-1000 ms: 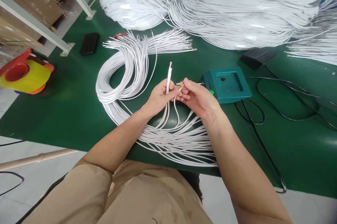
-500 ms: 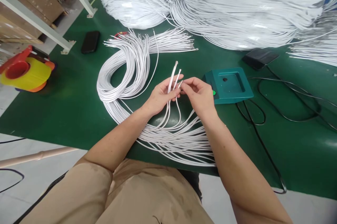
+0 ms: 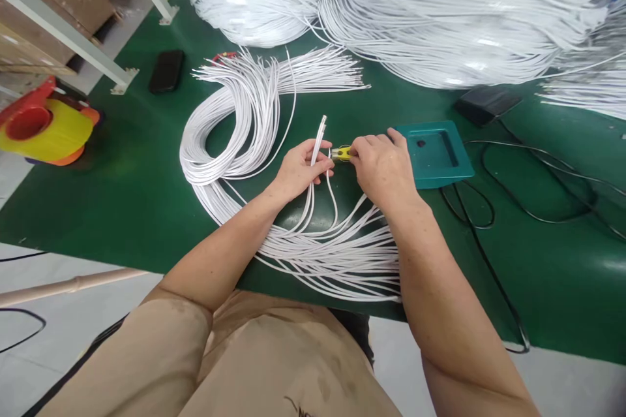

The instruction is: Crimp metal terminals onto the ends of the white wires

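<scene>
Pinched in my left hand (image 3: 303,169) are a few white cables (image 3: 319,136), their cut ends pointing up and away from me. One cable stands a little to the right of the others, by my fingertips. My right hand (image 3: 384,166) is closed around small yellow-handled snips (image 3: 343,153). Their metal tip meets the top of that separate cable; the exact contact is too small to make out. Below both hands the loose bundle of white cables (image 3: 332,257) lies along the table's near side and curves left into a coil (image 3: 195,143).
A teal tray-like device (image 3: 443,172) sits right of my right hand. Black cords (image 3: 482,260) and a black box (image 3: 486,107) lie beyond it. Large white cable heaps (image 3: 440,19) fill the back. At left are a black phone-like object (image 3: 166,71) and a yellow tape dispenser (image 3: 51,133).
My right hand has gone from pinching at a cable end to gripping the yellow snips, and sits slightly further right. My left hand keeps its hold; the cable ends are closer together.
</scene>
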The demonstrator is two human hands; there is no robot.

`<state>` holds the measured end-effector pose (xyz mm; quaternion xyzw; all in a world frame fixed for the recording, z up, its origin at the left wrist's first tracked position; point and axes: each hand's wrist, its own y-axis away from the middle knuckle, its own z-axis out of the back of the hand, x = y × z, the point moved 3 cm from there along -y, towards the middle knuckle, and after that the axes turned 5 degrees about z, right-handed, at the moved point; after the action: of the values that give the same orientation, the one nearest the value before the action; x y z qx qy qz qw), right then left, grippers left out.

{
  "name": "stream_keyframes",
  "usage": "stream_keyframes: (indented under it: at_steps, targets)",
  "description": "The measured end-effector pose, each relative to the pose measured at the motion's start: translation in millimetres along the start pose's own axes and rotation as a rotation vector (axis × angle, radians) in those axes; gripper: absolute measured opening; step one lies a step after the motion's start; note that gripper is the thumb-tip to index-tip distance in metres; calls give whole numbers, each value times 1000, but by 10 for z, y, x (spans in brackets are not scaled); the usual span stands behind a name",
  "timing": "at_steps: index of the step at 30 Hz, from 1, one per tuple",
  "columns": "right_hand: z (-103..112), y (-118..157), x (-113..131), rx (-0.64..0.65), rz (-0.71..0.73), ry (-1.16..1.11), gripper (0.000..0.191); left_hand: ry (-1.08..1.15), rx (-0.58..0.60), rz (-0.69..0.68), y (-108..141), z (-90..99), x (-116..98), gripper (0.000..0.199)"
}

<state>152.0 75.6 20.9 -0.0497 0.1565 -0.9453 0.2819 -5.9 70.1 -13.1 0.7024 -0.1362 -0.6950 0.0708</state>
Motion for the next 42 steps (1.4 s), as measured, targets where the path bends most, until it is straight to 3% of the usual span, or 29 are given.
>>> stream_keyframes:
  at_steps: [7, 15, 20, 24, 27, 31, 34, 36, 38, 40, 42]
  targets:
    - [22, -16, -42, -32, 33, 54, 24, -91, -8, -33, -50, -12, 34, 35]
    - [20, -49, -78, -31, -71, 6, 26, -218, -50, -80, -115, 21, 127, 33]
    - [51, -1, -76, -40, -52, -14, 23, -220, -29, -95, -124, 14, 128, 34]
    - [128, 99, -213, -153, -279, 70, 30, -205, -19, -82, -121, 10, 124, 35]
    - [110, 146, -307, -163, -386, 119, 40, -194, -14, -75, -117, 25, 119, 35]
    - [103, 146, -331, -172, -351, 86, 39, -156, -26, -70, -89, 78, 76, 38]
    - [196, 125, -234, -213, -261, -75, 34, -82, -15, -73, -63, 106, 36, 46]
    - [254, 98, -74, -162, -108, -269, 30, -18, 6, -68, -53, 107, 23, 45]
    - [264, 77, 159, 11, 109, -434, 27, 41, 23, -53, -47, 101, 20, 40]
    - [230, 85, 381, 222, 242, -448, 24, 78, 33, -31, -42, 94, 17, 39]
    - [182, 107, 533, 367, 249, -360, 24, 99, 32, -14, -34, 92, 7, 39]
